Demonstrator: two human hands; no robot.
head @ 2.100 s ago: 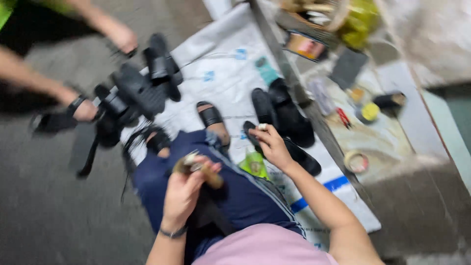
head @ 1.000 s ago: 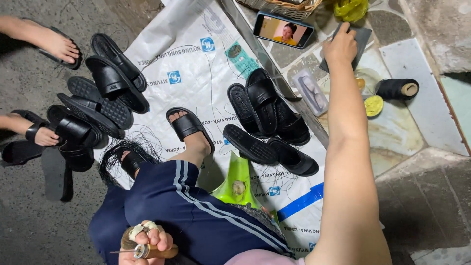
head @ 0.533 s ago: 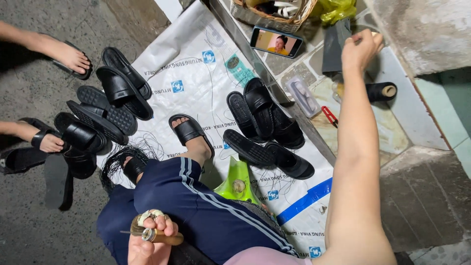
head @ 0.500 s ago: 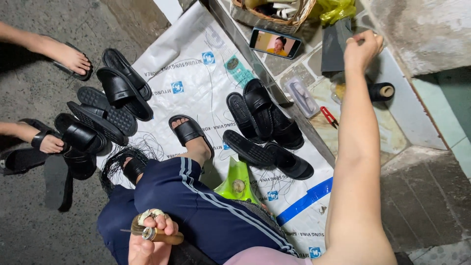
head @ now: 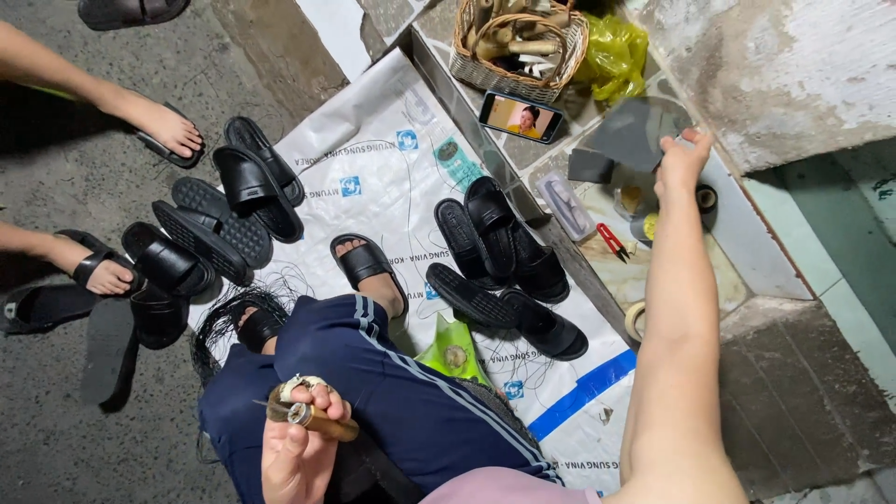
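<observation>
My right hand (head: 683, 159) is stretched far out over the stone ledge and grips the edge of a dark grey rubber sheet (head: 637, 131). My left hand (head: 299, 446) rests over my lap, closed on a brown wooden-handled tool (head: 313, 418) with thread wound at its head. Black sandals (head: 504, 257) lie on the white printed sheet (head: 392, 168) between my feet and the ledge. A green packet (head: 453, 353) lies by my knee.
A wicker basket (head: 516, 42) of tools, a phone (head: 520, 116) with a lit screen and a yellow bag (head: 613, 56) sit on the ledge. Red snips (head: 612, 241) and a tape roll (head: 636, 320) lie nearby. More black sandals (head: 219, 219) and another person's feet (head: 163, 126) are at left.
My right hand has reached farther along the ledge and taken hold of the grey rubber sheet. My left hand stays over my lap with the tool.
</observation>
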